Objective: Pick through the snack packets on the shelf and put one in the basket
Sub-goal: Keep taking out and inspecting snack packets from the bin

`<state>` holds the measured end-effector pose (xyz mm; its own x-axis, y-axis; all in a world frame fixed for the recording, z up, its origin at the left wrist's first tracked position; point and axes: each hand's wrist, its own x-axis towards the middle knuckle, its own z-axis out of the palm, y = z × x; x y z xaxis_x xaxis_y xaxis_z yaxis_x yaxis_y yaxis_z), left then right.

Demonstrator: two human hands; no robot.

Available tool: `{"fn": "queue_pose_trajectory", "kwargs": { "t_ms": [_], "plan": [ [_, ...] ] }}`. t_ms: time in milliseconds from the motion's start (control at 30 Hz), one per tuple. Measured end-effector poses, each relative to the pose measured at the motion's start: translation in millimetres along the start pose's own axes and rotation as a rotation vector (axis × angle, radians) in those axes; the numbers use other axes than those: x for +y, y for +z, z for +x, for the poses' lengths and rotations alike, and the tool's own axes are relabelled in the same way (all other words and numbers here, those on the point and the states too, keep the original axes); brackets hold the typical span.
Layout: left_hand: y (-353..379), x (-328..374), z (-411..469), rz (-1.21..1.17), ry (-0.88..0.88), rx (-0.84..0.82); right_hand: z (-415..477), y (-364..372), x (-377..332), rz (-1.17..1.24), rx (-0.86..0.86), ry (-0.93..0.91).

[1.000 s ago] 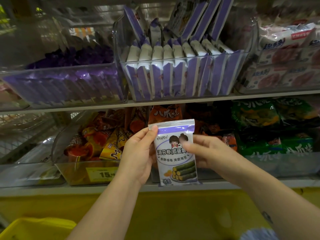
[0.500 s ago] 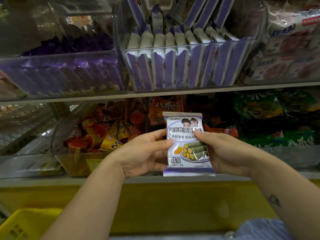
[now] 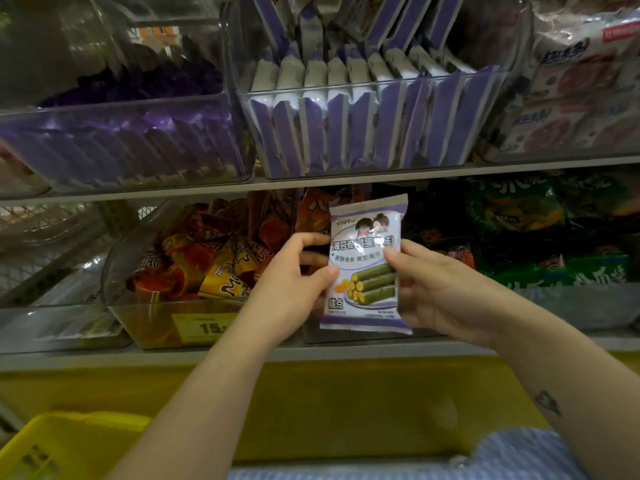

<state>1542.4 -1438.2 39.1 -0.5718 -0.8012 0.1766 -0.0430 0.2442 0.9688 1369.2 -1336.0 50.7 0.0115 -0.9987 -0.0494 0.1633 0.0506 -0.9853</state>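
Observation:
A white and purple snack packet (image 3: 365, 244) with green rolls printed on it is held upright in front of the lower shelf. My left hand (image 3: 294, 289) pinches its left edge, thumb on the front. My right hand (image 3: 436, 289) grips its right edge, thumb across the front. A clear bin (image 3: 363, 133) on the upper shelf holds several packets of the same kind standing in a row. A corner of the yellow basket (image 3: 59, 441) shows at the bottom left, below my left forearm.
Left of the bin, another clear bin (image 3: 121, 143) holds purple packets. The lower shelf has a bin of orange and yellow snacks (image 3: 207, 268) and green packets (image 3: 540, 237) at right. Pink and white packs (image 3: 581, 98) sit at upper right. A yellow panel (image 3: 346, 403) runs below.
Both hands have shifted the packet slightly to the right and turned it more upright. The right thumb has come across its front. The camera has tilted down a little.

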Motion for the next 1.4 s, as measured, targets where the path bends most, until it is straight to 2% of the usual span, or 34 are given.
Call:
{"fn": "queue_pose_trajectory", "kwargs": {
  "t_ms": [33, 100, 200, 267, 333, 433, 600, 700, 767, 900, 967, 1033, 1100, 1167, 1233, 1333, 1400],
  "plan": [
    [3, -1, 0, 0.102, 0.079, 0.065, 0, 1, 0, -0.012, -0.02, -0.024],
    [9, 0, -2, 0.106, 0.142, 0.089, -1, 2, -1, -0.011, -0.06, -0.072],
    [11, 5, -5, -0.07, 0.044, -0.044, -2, 4, -1, -0.012, -0.05, -0.143],
    [12, 8, -8, -0.2, -0.013, -0.173, -1, 3, 1, -0.117, 0.025, -0.205],
    [13, 12, -11, -0.299, -0.027, -0.236, -1, 4, 2, -0.208, 0.108, -0.244],
    [12, 15, -13, -0.394, -0.06, -0.269, 1, 5, 4, -0.24, 0.182, -0.227],
    [4, 17, -14, -0.463, -0.088, -0.356, 3, 2, 4, -0.255, 0.205, -0.134],
    [2, 14, -12, -0.505, -0.095, -0.377, 2, 0, 4, -0.183, 0.207, -0.133],
    [1, 11, -9, -0.507, -0.083, -0.336, 1, -1, 4, -0.21, 0.231, -0.14],
    [-3, 6, -2, -0.351, 0.018, -0.031, 0, -2, 3, -0.5, 0.279, -0.261],
    [-9, 4, 0, -0.21, 0.081, 0.06, -1, 1, 2, -0.649, 0.262, -0.327],
    [-14, 1, 0, 0.053, 0.175, 0.051, -2, 4, 2, -0.744, 0.261, -0.372],
    [-16, 0, 0, 0.179, 0.226, -0.033, -3, 6, 3, -0.828, 0.294, -0.414],
    [-18, -1, 0, 0.167, 0.244, -0.089, -4, 6, 1, -0.831, 0.319, -0.45],
    [-21, 1, -1, 0.144, 0.259, -0.079, -6, 4, -2, -0.776, 0.336, -0.469],
    [-31, 5, 1, -0.008, 0.25, -0.043, -8, -3, -5, -0.706, 0.377, -0.455],
    [-38, 7, 1, -0.101, 0.233, -0.032, -9, -6, -6, -0.571, 0.373, -0.461]
  ]
}}
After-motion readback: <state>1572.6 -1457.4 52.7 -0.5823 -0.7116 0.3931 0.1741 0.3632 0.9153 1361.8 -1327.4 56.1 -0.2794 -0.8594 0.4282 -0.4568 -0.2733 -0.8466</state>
